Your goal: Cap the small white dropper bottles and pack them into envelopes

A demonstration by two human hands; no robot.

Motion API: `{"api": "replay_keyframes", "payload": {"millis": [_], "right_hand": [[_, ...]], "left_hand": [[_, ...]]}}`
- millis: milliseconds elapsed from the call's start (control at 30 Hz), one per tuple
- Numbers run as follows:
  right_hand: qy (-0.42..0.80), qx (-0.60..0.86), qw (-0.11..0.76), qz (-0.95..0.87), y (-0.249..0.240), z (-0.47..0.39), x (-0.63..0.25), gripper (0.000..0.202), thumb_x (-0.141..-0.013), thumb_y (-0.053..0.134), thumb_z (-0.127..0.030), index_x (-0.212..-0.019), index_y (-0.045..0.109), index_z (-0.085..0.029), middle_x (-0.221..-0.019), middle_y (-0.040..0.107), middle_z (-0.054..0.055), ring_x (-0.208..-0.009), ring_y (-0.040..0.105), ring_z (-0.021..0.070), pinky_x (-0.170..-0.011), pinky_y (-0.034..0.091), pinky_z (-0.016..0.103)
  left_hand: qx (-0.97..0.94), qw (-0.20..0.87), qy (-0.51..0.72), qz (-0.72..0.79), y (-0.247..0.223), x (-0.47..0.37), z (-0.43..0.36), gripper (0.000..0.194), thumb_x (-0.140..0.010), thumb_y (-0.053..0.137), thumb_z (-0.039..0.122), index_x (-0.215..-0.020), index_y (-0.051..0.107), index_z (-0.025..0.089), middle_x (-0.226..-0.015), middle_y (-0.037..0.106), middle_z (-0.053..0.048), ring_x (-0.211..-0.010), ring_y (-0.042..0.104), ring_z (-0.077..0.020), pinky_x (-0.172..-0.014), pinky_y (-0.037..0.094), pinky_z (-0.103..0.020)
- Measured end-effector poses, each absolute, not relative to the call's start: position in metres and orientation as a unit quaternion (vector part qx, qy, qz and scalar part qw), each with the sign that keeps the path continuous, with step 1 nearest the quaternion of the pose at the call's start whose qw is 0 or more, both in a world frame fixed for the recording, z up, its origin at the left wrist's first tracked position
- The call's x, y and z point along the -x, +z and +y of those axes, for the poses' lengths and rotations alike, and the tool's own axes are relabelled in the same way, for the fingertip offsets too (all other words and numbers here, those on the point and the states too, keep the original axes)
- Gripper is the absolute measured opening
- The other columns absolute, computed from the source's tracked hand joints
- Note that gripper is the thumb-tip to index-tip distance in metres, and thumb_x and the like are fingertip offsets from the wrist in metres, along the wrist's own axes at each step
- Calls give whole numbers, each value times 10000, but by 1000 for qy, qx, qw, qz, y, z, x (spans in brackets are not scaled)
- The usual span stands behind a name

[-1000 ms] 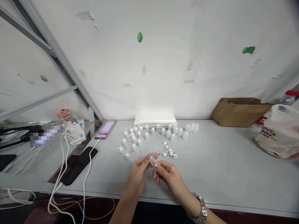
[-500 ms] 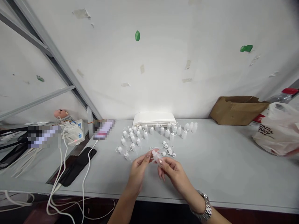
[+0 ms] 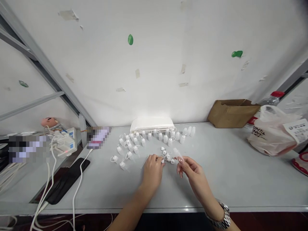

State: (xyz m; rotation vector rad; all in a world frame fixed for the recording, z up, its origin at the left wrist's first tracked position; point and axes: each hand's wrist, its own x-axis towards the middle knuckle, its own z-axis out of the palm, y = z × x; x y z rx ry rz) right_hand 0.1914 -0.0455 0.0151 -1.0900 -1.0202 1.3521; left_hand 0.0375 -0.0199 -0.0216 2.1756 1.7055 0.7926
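Note:
My right hand [image 3: 190,170] pinches a small translucent squeeze bottle [image 3: 177,152], tilted, its open-looking neck up and to the left. Over the left side of a small pile of white caps [image 3: 168,157], my left hand [image 3: 153,169] rests with fingers bent down and pressed together. A white cap [image 3: 163,161] shows at its thumb and fingertips. A thin clear piece pokes out left of this hand. Farther back stand several capped bottles [image 3: 143,142] with looped straps. Several bottles without caps [image 3: 183,139] stand at the back right of that group.
A white flat stack [image 3: 152,124] lies against the wall behind the bottles. To the right are a brown cardboard box [image 3: 232,115] and a plastic bag [image 3: 269,133]. On the left lie a black phone [image 3: 69,183], a power strip [image 3: 66,144] and white cables [image 3: 79,189].
My left hand has left the bottle and moved down onto the caps. The right hand has carried the bottle a little to the right. The view has turned slightly right.

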Motion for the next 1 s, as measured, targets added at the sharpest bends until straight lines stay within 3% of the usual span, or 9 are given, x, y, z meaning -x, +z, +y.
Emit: {"api": "replay_keyframes", "payload": {"millis": [300,467,533,733,833,1000], "right_hand": [[571,459,527,-432,4,-45,-190,335,-782,622,-473,-837,657,-145,-577,548,-12,-517,462,117,-540,382,269],[573,465,518,-433,3,-44,-189,339,-775,623,-482,-838,654,-150,-573,550,-15,-508,463,113,-538,389,265],[574,466,510,-440,5,-44,-185,346,-773,620,-490,-839,648,-151,-569,543,-17,-508,462,112,-535,394,261],[595,434,457,-499,3,-51,-167,349,-776,604,-491,-859,636,-153,-582,547,-12,-546,494,127,-552,423,262],[581,426,440,-536,-3,-53,-159,311,-814,568,-455,-902,631,-164,-631,560,-2,-596,513,140,-584,438,270],[537,441,426,-579,-4,-54,-153,275,-844,531,-419,-923,631,-176,-681,586,13,-648,532,157,-621,444,278]], "left_hand": [[-715,168,312,603,-19,-24,-22,128,-804,526,187,-855,641,211,-859,664,-63,-865,565,-250,-781,436,-387],[-664,216,368,614,-14,-12,-24,239,-814,520,252,-1018,641,220,-897,660,-59,-857,589,-229,-788,437,-367],[-609,300,417,604,-7,-9,-26,294,-803,544,294,-1078,637,245,-922,649,-54,-878,580,-223,-774,433,-344],[-350,644,501,460,15,-6,-35,211,-726,686,319,-906,696,209,-983,666,-54,-920,567,-181,-800,403,-280],[-265,711,512,403,18,-6,-39,173,-728,702,282,-873,698,188,-898,669,-40,-900,571,-152,-861,388,-281],[-207,728,537,373,17,-5,-41,145,-731,704,243,-862,698,180,-984,677,-58,-976,575,-168,-938,377,-310]]}}
